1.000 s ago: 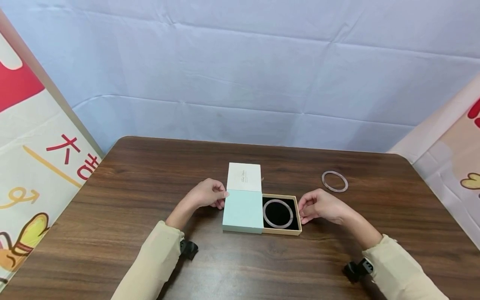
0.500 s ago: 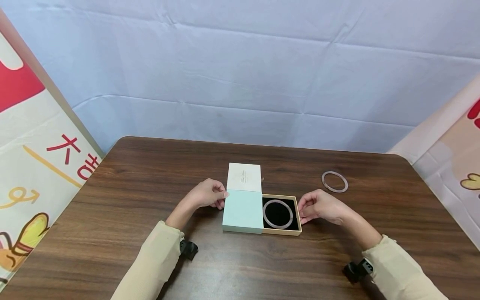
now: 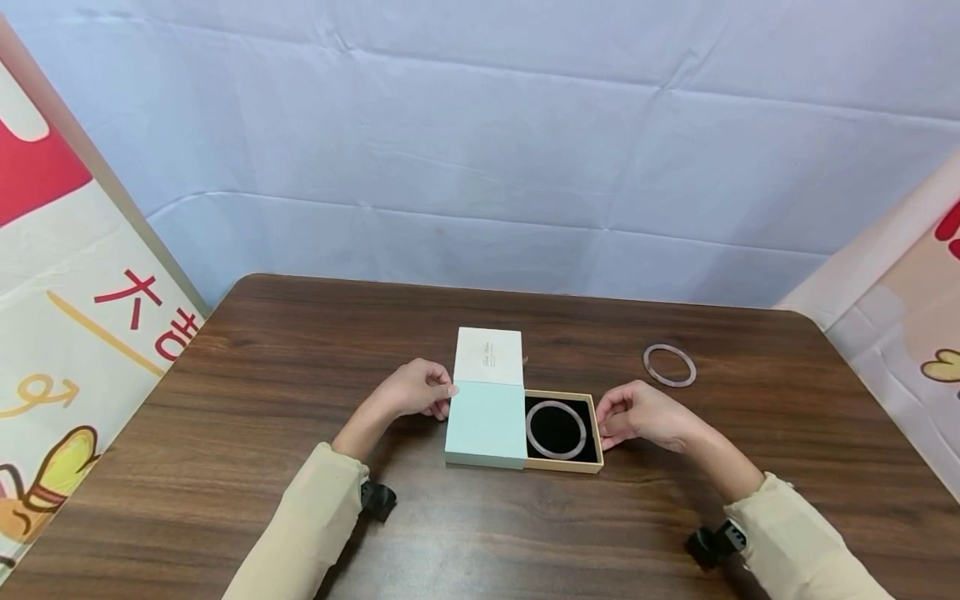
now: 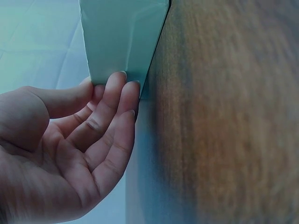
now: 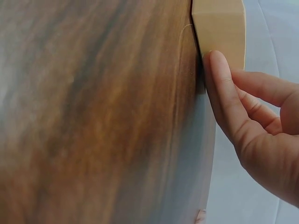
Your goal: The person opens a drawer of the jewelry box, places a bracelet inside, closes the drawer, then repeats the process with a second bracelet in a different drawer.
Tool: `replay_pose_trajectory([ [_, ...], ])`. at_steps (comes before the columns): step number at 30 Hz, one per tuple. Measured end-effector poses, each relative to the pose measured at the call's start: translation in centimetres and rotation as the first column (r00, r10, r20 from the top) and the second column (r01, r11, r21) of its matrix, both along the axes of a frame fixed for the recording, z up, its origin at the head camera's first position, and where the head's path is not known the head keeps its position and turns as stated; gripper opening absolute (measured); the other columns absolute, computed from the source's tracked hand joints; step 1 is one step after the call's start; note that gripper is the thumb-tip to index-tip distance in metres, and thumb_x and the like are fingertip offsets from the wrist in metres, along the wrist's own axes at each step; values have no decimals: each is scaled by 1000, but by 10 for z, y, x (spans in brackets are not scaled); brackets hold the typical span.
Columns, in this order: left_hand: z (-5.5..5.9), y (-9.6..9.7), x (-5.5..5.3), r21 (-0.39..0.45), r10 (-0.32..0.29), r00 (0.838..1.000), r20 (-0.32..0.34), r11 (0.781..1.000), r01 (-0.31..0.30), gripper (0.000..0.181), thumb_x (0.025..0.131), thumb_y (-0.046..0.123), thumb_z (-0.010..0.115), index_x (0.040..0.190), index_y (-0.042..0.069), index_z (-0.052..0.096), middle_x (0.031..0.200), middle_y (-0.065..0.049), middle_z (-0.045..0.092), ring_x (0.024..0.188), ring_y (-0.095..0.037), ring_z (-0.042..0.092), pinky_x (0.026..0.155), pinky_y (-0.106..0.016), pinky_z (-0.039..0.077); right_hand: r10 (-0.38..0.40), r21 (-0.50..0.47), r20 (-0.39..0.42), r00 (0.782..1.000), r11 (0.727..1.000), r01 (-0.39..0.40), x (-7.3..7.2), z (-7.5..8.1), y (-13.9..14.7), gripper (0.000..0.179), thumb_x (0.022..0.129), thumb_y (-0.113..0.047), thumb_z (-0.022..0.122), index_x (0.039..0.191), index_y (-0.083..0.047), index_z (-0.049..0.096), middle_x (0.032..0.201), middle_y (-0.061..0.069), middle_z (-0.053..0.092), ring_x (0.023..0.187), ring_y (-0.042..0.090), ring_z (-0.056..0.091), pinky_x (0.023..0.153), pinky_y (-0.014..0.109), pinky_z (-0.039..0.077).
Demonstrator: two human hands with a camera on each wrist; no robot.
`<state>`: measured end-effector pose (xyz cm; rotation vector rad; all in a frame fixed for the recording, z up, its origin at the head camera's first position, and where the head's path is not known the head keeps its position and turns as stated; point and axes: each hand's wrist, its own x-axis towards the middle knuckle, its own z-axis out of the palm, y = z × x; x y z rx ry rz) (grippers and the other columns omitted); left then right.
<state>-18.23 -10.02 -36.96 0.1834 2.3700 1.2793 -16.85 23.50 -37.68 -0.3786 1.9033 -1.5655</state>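
Box cover (image 3: pixel 486 423) of light blue colour lies flat on the brown, wood-patterned desk (image 3: pixel 525 533). A white panel (image 3: pixel 487 356) with small printing meets its far edge; I cannot tell whether both are one piece. From the right side of the cover, a tray (image 3: pixel 562 467) with golden walls sticks out, and the visible part of it has a black lining (image 3: pixel 557 429). On this lining, inside the tray, lies a pale pinkish-grey ring (image 3: pixel 556 456). A second ring (image 3: pixel 678 384), of similar colour, lies directly on the desk, just beyond the right hand and apart from the tray.

The left hand (image 3: pixel 417 388) has its grip closed on the left edge of the cover: the thumb touches the upper edge, and the bent fingers rest against the side wall. The right hand (image 3: pixel 641 414) has its grip closed at the right end of the tray, with the fingers against the end wall and the thumb at the top edge.

Cream sleeves (image 3: pixel 300 521) cover the forearms, and at each wrist sits a black device (image 3: pixel 377 499). Behind the desk hangs a pale blue cloth (image 3: pixel 480 150), with a printed panel (image 3: pixel 75 317) at the left side and another printed panel (image 3: pixel 911 275) at the right.
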Motion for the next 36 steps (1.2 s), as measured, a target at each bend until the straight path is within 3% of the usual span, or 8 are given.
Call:
replay_pose_trajectory([
  [11,3,-3,1,10,-41,999,-11,999,41,19,93,11,55,76,3,58,64,-8,62,61,-17,62,59,-28,48,-4,20,-12,1000,1000,4,0,0,-1,11,75,18,46,85,18,52,71,10,57,68,20,64,67,37,53],
  [19,0,-1,0,-2,-5,1000,0,1000,5,17,92,12,56,78,3,59,64,-9,62,61,-18,62,59,-29,48,-8,39,-16,1000,999,9,0,-1,-1,11,75,18,46,84,19,52,70,10,57,67,20,64,66,38,53],
  [36,1,0,0,1,-5,1000,-1,1000,5,16,92,12,56,79,2,60,64,-9,62,61,-17,62,59,-29,48,-37,49,52,998,998,35,0,2,-12,7,75,17,51,81,13,53,68,9,55,65,20,60,66,39,53],
])
